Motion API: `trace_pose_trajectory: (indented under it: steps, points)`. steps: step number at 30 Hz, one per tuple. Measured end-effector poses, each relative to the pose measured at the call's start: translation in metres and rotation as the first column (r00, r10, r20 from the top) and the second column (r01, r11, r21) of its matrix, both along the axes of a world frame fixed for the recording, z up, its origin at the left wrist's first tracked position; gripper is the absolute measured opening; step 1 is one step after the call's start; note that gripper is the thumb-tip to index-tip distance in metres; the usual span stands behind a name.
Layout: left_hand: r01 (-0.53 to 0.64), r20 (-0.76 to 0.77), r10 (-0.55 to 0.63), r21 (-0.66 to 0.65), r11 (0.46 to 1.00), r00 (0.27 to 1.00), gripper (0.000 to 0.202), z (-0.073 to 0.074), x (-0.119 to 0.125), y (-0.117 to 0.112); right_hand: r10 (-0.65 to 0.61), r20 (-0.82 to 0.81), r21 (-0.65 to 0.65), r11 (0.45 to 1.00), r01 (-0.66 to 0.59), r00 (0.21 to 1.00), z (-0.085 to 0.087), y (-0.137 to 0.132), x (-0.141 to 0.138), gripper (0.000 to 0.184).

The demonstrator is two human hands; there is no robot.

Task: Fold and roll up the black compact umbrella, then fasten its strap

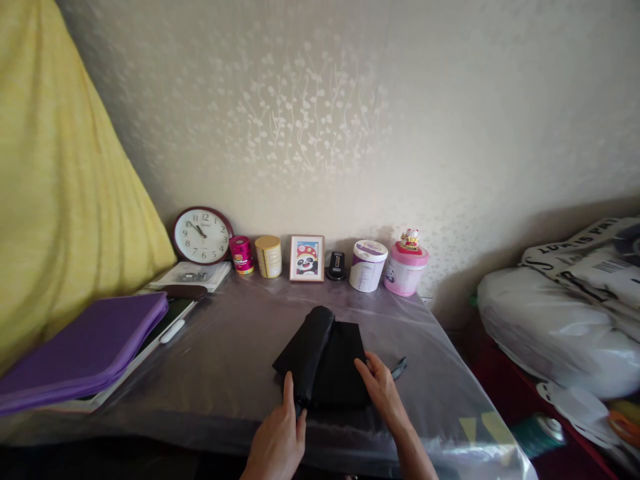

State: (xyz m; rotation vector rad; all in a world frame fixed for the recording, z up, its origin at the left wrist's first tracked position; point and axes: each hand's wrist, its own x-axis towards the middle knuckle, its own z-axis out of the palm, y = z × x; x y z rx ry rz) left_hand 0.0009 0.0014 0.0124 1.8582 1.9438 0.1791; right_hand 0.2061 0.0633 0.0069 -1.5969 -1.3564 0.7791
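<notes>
A black folding umbrella [317, 360] lies collapsed on the table, its cloth panels loose and spread out to both sides of the rolled middle. My left hand [280, 430] is closed around its near end, thumb along the cloth. At the right edge of the cloth, my right hand [383, 390] pinches a panel between thumb and fingers. A dark strap-like piece [400, 368] sticks out just beyond my right hand. The fingers under the cloth are hidden.
Plastic film covers the table [225, 373]. A purple folder [95, 340] lies left, near a yellow curtain [65, 167]. Along the wall stand a clock [203, 235], several tins and tubs, and a panda picture frame [307, 259]. White bags [555, 327] are piled right.
</notes>
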Motion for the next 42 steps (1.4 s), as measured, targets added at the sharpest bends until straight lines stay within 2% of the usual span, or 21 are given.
trace_pose_trajectory:
  steps: [12, 18, 23, 25, 29, 33, 39, 42]
  points:
    - [-0.018, -0.007, 0.018, 0.009, 1.000, 1.000, 0.058, -0.001, 0.001, -0.001, 0.011, -0.064, 0.063, 0.998, -0.007, 0.998, -0.010, 0.019, -0.002, 0.040]
    - [-0.017, -0.016, 0.017, 0.006, 1.000, 1.000, 0.059, 0.002, 0.001, -0.001, 0.019, -0.046, 0.054, 0.998, -0.016, 0.999, -0.003, 0.029, -0.001, 0.044]
    - [-0.018, -0.002, 0.018, -0.004, 1.000, 1.000, 0.059, 0.003, 0.002, 0.000, 0.021, -0.071, 0.121, 0.993, -0.012, 0.997, 0.005, 0.042, -0.008, 0.045]
    - [-0.021, -0.002, 0.021, -0.005, 1.000, 1.000, 0.059, 0.002, 0.001, 0.000, 0.056, -0.129, 0.128, 0.991, -0.039, 0.990, 0.012, 0.046, -0.015, 0.044]
    - [-0.017, -0.017, 0.017, -0.002, 1.000, 1.000, 0.059, 0.000, 0.001, 0.001, 0.126, -0.293, 0.058, 0.992, -0.114, 0.948, 0.031, 0.051, -0.036, 0.045]
    - [-0.009, -0.037, 0.009, -0.009, 1.000, 0.999, 0.059, -0.001, 0.000, 0.001, 0.146, -0.422, 0.032, 0.989, -0.146, 0.895, 0.043, 0.061, -0.061, 0.044]
    - [0.026, -0.048, -0.027, -0.018, 1.000, 0.998, 0.060, -0.002, -0.001, 0.003, 0.152, -0.434, 0.019, 0.987, -0.160, 0.888, 0.036, 0.080, -0.095, 0.040]
    - [0.036, -0.066, -0.037, -0.013, 0.999, 0.997, 0.059, -0.003, -0.002, 0.003, 0.139, -0.388, -0.040, 0.985, -0.167, 0.911, 0.029, 0.086, -0.108, 0.041]
